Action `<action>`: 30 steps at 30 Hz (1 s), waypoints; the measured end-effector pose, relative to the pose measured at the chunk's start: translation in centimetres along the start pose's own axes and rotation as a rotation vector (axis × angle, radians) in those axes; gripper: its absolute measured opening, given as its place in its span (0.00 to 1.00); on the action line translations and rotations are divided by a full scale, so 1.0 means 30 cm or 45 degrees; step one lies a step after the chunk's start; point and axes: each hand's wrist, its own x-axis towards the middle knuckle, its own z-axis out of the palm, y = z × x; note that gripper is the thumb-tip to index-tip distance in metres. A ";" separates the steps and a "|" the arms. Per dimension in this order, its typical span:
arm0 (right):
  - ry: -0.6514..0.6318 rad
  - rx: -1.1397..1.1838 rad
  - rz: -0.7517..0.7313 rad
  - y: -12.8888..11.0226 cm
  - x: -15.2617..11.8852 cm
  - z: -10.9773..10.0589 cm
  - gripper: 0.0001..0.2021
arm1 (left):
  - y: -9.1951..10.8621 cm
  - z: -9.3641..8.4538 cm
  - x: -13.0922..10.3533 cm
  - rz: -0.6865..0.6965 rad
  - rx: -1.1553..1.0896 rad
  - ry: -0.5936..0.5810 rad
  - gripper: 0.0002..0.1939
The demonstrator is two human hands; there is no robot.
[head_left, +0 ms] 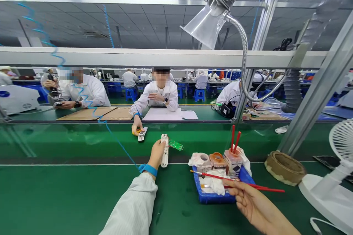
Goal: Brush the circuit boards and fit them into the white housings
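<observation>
My left hand [157,153], with a blue wrist strap [148,169], holds a long white plastic housing [164,150] upright over the green conveyor belt. A green circuit board [175,144] hangs beside the housing on its right. My right hand [242,194] pinches a red-handled brush [217,176] above a blue tray [216,199]. Another brush [205,186] lies in the tray near my fingers, along with white tissue [213,183], small bottles [217,159] and a jar [233,159] with red sticks standing in it.
Across the belt, a person's hand [137,125] touches a white device [142,134]. A tape roll [285,167] and a white fan [325,194] stand at the right. A lamp-like funnel [206,24] hangs overhead; a blue coiled cord [110,130] crosses at the left.
</observation>
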 end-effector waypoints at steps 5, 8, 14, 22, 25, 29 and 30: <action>-0.031 0.254 0.114 -0.005 -0.012 0.013 0.14 | -0.052 0.127 0.088 -0.145 -0.128 -0.020 0.14; -0.027 0.329 0.141 -0.009 -0.009 0.012 0.15 | -0.044 0.251 0.155 -0.154 -0.210 -0.062 0.15; -0.025 0.382 0.157 -0.018 0.000 0.030 0.17 | -0.052 0.457 0.210 -0.245 -0.267 -0.372 0.15; 0.043 0.368 0.118 0.010 0.010 0.029 0.13 | -0.082 0.322 0.240 -0.232 -0.086 -0.458 0.11; 0.001 0.197 -0.083 0.046 0.021 0.023 0.11 | -0.060 0.250 0.209 -0.102 -0.071 -0.363 0.12; -0.160 -0.103 -0.456 0.097 0.028 0.026 0.14 | -0.049 0.166 0.091 0.023 -0.109 -0.265 0.19; -0.188 -0.162 -0.536 0.109 0.028 0.026 0.15 | -0.050 0.142 0.051 0.028 -0.120 -0.250 0.20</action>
